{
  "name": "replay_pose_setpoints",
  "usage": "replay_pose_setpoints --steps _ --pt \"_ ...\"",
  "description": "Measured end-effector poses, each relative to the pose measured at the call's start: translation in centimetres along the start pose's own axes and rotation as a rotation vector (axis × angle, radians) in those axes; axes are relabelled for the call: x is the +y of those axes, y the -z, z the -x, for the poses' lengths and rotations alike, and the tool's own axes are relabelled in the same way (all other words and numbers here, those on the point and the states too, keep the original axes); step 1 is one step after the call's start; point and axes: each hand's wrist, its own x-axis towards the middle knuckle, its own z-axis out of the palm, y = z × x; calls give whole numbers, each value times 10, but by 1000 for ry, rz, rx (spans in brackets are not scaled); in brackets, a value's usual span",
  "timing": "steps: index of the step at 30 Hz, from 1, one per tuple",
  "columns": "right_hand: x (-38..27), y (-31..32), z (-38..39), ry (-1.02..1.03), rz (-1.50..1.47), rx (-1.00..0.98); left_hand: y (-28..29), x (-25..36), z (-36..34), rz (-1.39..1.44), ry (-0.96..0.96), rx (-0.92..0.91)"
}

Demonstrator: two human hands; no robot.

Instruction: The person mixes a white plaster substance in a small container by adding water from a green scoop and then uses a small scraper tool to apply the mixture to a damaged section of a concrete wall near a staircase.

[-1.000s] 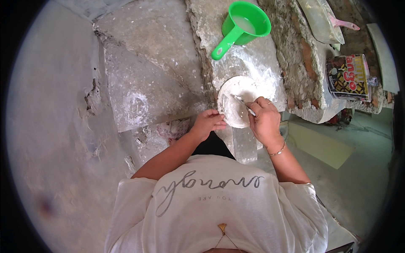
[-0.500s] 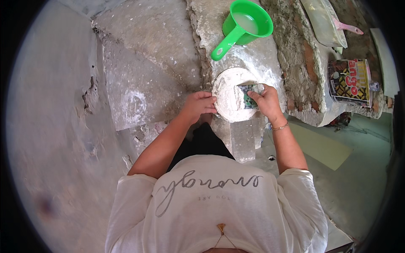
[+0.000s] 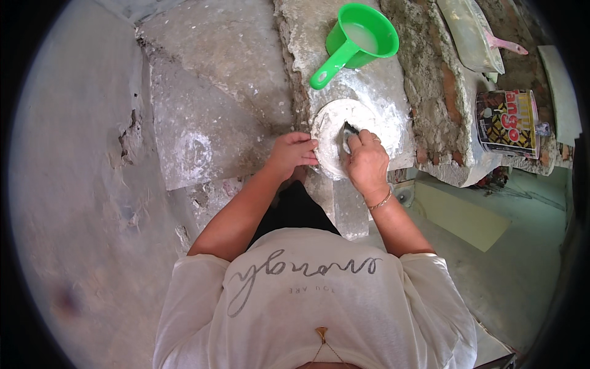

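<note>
A round white-coated container [image 3: 327, 112] of white paste rests on the pale, rough step in front of me. My left hand [image 3: 293, 154] grips its left rim with curled fingers. My right hand [image 3: 367, 161] is closed on a flat scraper [image 3: 349, 128], dark and tilted on edge in the paste, its lower part hidden by my fingers. Just beyond the container stands a green plastic dipper [image 3: 336, 64] with cloudy liquid in it, its handle toward me.
At the upper right, a translucent tub [image 3: 464, 37] with a pink-handled tool [image 3: 509, 45] sits on broken brickwork [image 3: 453, 104]. Below it is a printed tin [image 3: 504, 123]. A grey wall [image 3: 80, 160] runs along the left; a lower floor [image 3: 516, 258] shows at the right.
The scraper turned flat, showing its green face half a second ago, and now stands on edge. My right hand has shifted left; my left hand moved slightly up from its first position.
</note>
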Motion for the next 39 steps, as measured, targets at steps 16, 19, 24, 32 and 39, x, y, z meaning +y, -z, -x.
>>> replay_pose_setpoints --steps 16,19,24,32,39 --pt "21 23 -34 -42 -29 117 4 -2 -10 -20 -51 -6" --pt "14 8 -29 85 7 29 1 0 -8 -27 -65 -8" --pt "1 13 -8 116 15 -23 2 -1 -9 -16 -80 -25" --pt "-6 38 11 35 -31 -29 9 -4 -12 14 -66 -71" --pt "-11 33 1 80 -105 -46 17 -15 -12 67 -136 -173"
